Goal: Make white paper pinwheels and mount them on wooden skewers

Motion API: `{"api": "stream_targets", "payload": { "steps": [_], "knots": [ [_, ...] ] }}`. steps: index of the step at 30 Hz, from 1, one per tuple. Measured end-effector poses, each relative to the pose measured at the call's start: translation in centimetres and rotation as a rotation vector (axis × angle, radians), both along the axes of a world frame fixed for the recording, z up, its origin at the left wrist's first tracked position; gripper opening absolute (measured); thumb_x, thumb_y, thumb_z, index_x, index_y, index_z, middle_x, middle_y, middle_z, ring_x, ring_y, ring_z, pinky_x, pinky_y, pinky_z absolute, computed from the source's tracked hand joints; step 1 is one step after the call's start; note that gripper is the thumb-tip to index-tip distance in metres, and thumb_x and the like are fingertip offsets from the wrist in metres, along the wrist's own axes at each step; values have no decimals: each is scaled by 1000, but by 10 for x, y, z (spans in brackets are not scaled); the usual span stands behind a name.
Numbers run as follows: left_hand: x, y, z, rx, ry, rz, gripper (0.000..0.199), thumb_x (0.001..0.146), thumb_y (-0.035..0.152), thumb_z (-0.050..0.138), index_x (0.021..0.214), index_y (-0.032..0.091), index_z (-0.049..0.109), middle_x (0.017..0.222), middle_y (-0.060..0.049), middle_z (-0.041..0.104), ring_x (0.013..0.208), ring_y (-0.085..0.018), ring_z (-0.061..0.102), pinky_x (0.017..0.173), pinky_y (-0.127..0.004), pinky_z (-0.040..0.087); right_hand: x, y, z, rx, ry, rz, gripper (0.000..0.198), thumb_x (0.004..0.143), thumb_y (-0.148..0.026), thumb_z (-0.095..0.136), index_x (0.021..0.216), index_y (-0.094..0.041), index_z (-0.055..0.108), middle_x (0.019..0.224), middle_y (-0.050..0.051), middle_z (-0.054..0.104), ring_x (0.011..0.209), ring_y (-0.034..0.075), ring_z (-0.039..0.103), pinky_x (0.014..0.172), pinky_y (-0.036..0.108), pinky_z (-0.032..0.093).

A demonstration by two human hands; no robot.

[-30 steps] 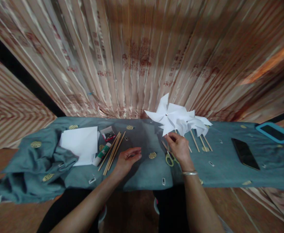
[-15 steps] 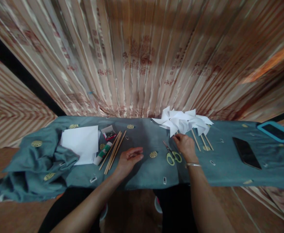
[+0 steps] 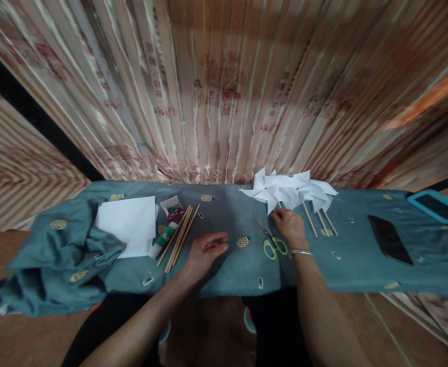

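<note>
My right hand (image 3: 290, 225) is closed around the stick of a white paper pinwheel (image 3: 265, 189) at the back of the table. This pinwheel lies at the left end of a row, overlapping another white pinwheel (image 3: 299, 189) with a pin at its centre. My left hand (image 3: 207, 251) rests on the cloth, fingers loosely stretched and slightly bent, with nothing visible in it. Between my hands, nearer the right one, lie scissors (image 3: 270, 247) with yellow-green handles. Left of my left hand are several wooden sticks (image 3: 181, 239) and a green and white glue stick (image 3: 163, 240).
A stack of white paper (image 3: 128, 224) lies at the left beside bunched cloth (image 3: 63, 255). A small box of dark pins (image 3: 173, 209) stands behind the sticks. To the right are a black phone (image 3: 390, 239) and a blue-framed device (image 3: 438, 206). A patterned curtain (image 3: 224, 102) hangs behind the table.
The held pinwheel has shifted very slightly left, with my right hand still on its stick. My left hand stays in place, and the view has moved a little.
</note>
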State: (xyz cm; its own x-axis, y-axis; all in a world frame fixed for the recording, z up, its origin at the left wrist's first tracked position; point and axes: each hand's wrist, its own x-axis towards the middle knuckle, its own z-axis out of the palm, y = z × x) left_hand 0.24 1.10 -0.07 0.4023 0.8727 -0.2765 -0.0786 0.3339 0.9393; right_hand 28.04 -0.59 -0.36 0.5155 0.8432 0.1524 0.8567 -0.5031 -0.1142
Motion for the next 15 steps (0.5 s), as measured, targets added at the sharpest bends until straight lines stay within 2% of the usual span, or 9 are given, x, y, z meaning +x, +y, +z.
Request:
{"api": "stream_targets", "payload": {
  "steps": [5, 9, 15],
  "knots": [
    [0, -1, -2, 16, -6, -4, 37, 54, 31, 83, 88, 17, 78, 92, -8, 76, 84, -21, 69, 85, -35, 54, 2, 1, -5, 22, -36, 15, 26, 91, -32, 55, 90, -13, 74, 77, 16, 70, 68, 24, 64, 65, 34, 43],
    [-3, -2, -7, 35, -8, -8, 36, 57, 30, 82, 90, 16, 78, 92, -9, 76, 80, -20, 68, 82, -34, 54, 4, -4, -5, 43, -113, 38, 31, 92, -37, 54, 93, -13, 73, 79, 16, 70, 68, 24, 63, 62, 34, 42],
    [-9, -5, -10, 66, 21, -18, 32, 63, 25, 79, 93, 17, 78, 92, -9, 76, 82, -19, 67, 82, -33, 53, -1, -10, 7, 92, -152, 14, 33, 93, -38, 51, 89, -14, 74, 70, 15, 69, 60, 25, 61, 58, 35, 39]
  ]
}}
